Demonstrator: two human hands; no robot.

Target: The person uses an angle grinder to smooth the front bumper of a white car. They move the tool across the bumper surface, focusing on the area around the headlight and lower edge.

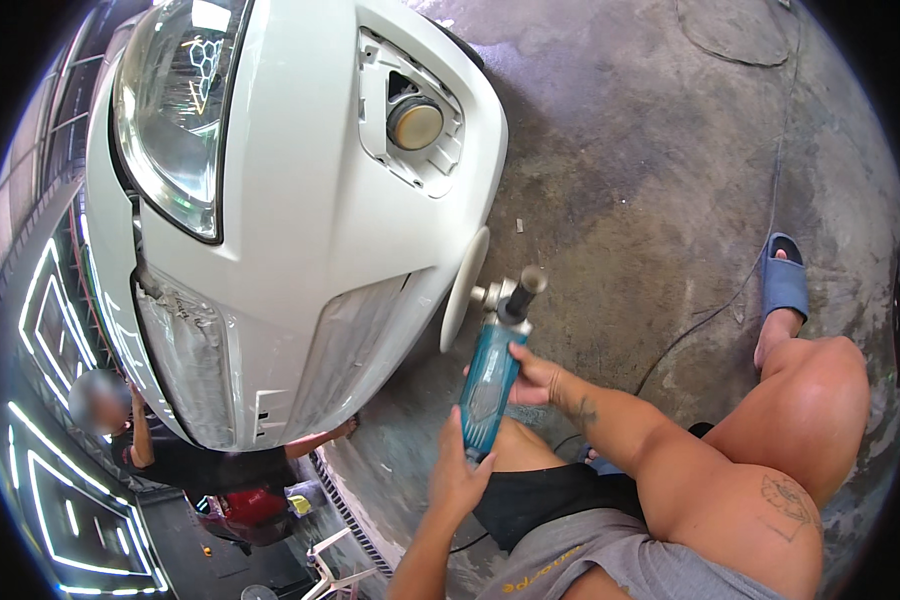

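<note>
A teal rotary polisher is held between my two hands, its head toward the car. My left hand wraps round the rear end of its body. My right hand grips the body nearer the head, with some fingers hidden behind it. At the head, a round white polishing pad stands edge-on against the lower edge of a white car bumper; whether it presses on the paint I cannot tell. A short black side handle sticks up from the head, with neither hand on it.
A headlight and a fog lamp in an uncovered recess face me. Plastic film covers the grille. A black cable crosses the concrete floor. Another person is beyond the car, near a white stand.
</note>
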